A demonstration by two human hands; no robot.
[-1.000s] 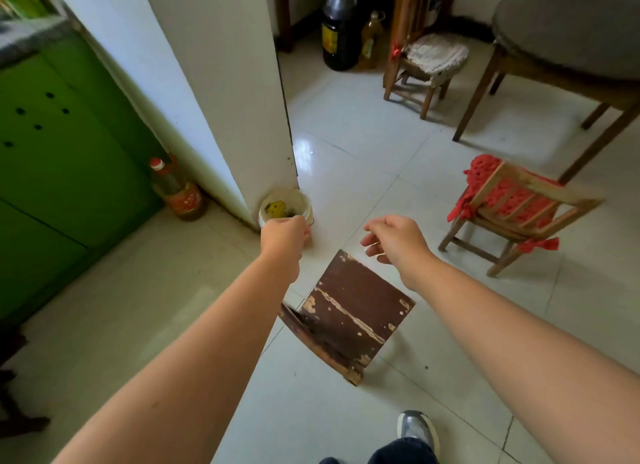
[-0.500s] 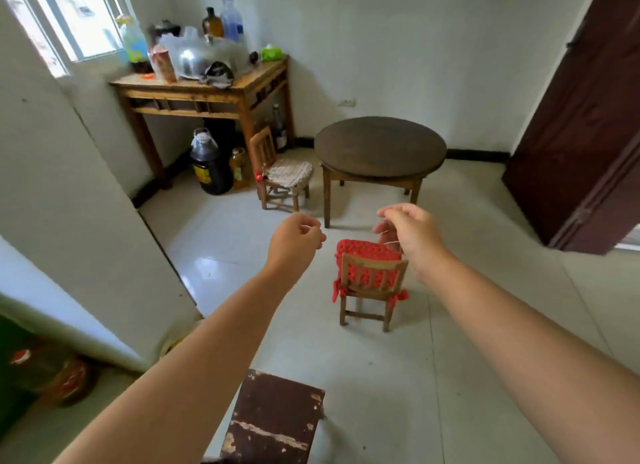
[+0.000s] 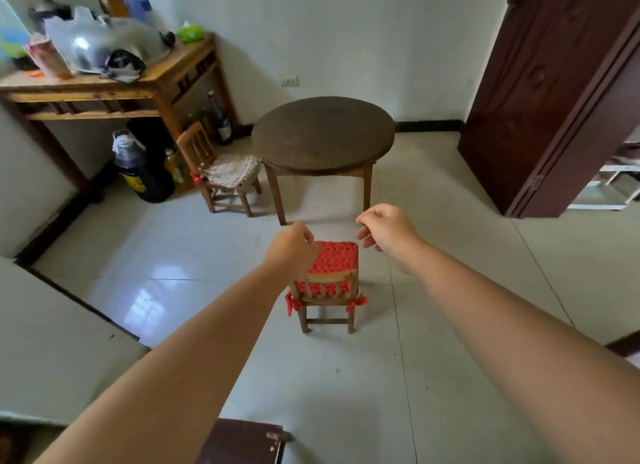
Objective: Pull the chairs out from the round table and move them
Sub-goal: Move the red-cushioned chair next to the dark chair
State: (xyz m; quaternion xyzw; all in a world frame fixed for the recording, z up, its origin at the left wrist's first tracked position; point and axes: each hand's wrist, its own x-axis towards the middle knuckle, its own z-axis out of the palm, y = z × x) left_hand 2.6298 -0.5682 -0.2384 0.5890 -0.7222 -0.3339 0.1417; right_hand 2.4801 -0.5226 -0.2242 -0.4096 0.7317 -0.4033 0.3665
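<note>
Both arms out in front, forearms bare. Left hand (image 3: 292,247): fingers loosely curled, palm down, nothing in it. It overlaps the near-left corner of the red cushion from this angle; I cannot tell whether it touches it. Right hand (image 3: 388,229): fingers loosely curled, thumb apart from them, gripping nothing, hovering just right of the cushion's far corner.

Chair 1, red-cushion chair (image 3: 329,287): upright on the tiled floor (image 3: 450,377), backrest toward me, standing clear of the round table (image 3: 323,134), between me and it. Red ties knotted at both rear corners of the seat.

Chair 2, pale-cushion chair (image 3: 221,170): upright at the table's left side, front of the seat just at the tabletop's edge, backrest toward the side table (image 3: 104,89).

Side table carries a metal pot and bottles, blurred. Dark jug (image 3: 142,172) on the floor beneath it. Dark door (image 3: 554,82) at right. Worn brown stool (image 3: 242,443) at the bottom edge of view.
</note>
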